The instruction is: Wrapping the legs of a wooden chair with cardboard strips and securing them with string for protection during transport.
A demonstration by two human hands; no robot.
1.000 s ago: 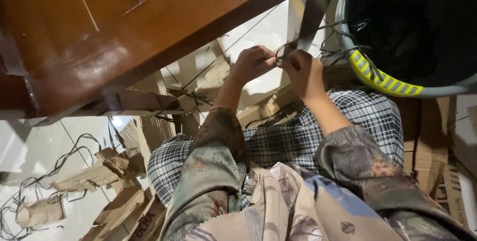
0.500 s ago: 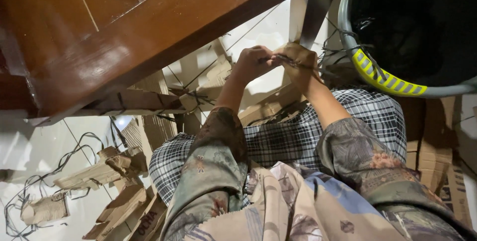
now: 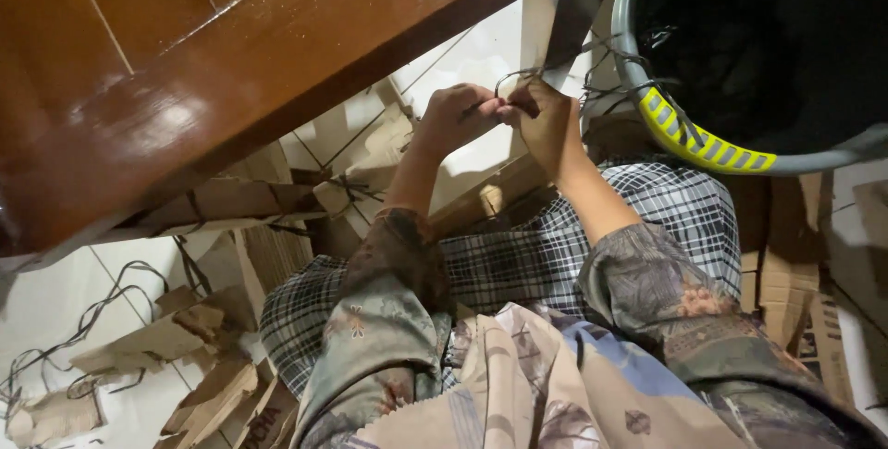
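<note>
Pinching thin dark wire [image 3: 514,79] — left hand [image 3: 453,116], right hand [image 3: 546,116] grip clenched on it; fingertips hidden, wire ends lost in tangle.

Head view, single camera, worn.
Looks steeply down from the person's head, close over the lap [image 3: 555,264] and raised hands [image 3: 499,116]; tiled floor [image 3: 55,301] lies beyond.

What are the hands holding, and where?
Both the left hand and right hand pinch a thin dark wire between fingertips, near its looped end.
</note>
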